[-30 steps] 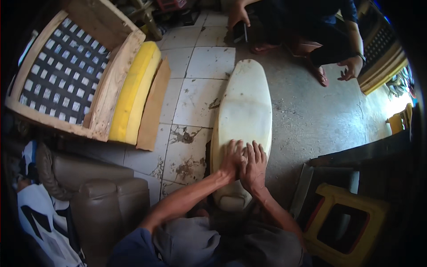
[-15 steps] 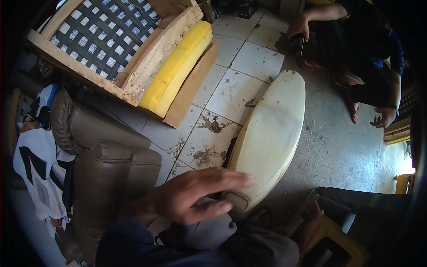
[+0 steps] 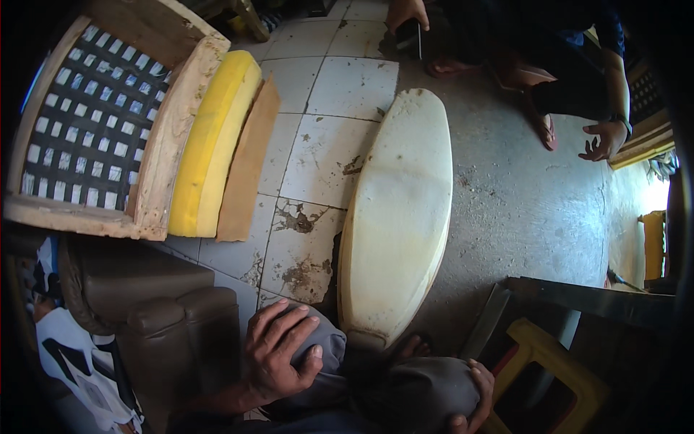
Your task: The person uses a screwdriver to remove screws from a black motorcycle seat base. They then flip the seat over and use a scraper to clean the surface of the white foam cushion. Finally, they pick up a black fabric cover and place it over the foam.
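Note:
My left hand (image 3: 282,354) rests on my left knee, its fingers spread over the grey trouser cloth (image 3: 327,346) and holding nothing. My right hand (image 3: 479,399) lies over the outer side of my right knee (image 3: 423,390), fingers draped on the cloth and partly hidden; nothing shows in it. In front of my knees a long, rounded, cream-coloured pad (image 3: 396,217), which looks like foam, stretches away across the floor. Neither hand touches it.
To the left stand a wooden frame with woven black straps (image 3: 152,195), a yellow foam strip (image 3: 213,145), a brown board (image 3: 247,170) and a brown padded seat (image 3: 173,318). A yellow frame (image 3: 538,340) is at lower right. Another person's hand (image 3: 408,14) holds a phone (image 3: 409,42).
My left hand has come down from in front of the pad onto my left knee. My right hand has moved in onto my right knee. The whole view has turned and shifted.

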`<act>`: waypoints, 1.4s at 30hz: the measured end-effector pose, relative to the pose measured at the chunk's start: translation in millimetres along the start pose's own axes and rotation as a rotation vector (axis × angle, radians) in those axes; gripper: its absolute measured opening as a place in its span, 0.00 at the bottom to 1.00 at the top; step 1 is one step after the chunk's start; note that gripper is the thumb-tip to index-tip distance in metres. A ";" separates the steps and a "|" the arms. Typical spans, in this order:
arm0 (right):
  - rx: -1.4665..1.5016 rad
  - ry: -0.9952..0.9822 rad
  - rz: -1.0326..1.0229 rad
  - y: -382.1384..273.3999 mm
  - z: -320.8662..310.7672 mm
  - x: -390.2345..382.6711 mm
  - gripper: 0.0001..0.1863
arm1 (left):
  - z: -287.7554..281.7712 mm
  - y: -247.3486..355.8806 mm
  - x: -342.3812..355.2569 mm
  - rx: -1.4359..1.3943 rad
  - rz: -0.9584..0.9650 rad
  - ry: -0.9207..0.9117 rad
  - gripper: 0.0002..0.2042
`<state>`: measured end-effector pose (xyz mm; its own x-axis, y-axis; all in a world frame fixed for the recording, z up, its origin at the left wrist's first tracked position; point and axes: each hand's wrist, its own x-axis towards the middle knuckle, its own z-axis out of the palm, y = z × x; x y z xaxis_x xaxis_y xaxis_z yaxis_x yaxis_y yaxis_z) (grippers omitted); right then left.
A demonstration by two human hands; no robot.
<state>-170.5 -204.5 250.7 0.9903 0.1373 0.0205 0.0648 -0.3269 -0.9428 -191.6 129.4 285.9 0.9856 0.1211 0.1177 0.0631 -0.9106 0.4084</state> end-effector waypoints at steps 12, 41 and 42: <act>-0.378 -0.029 0.345 -105.6 -31.7 24.8 0.19 | -69.3 34.7 -0.7 -0.013 0.037 -0.485 0.24; 0.408 1.065 1.614 -388.5 112.7 -506.4 0.21 | -315.1 131.3 65.3 -0.080 -0.373 -1.255 0.26; 0.512 1.117 1.596 -404.8 91.7 -519.6 0.20 | -297.5 152.1 41.6 -0.041 -0.288 -1.360 0.27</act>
<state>-722.6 -57.8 591.3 -0.2481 -0.5452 -0.8007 -0.6142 0.7278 -0.3052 -187.7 113.5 622.2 0.3174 -0.1962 -0.9278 0.3065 -0.9046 0.2962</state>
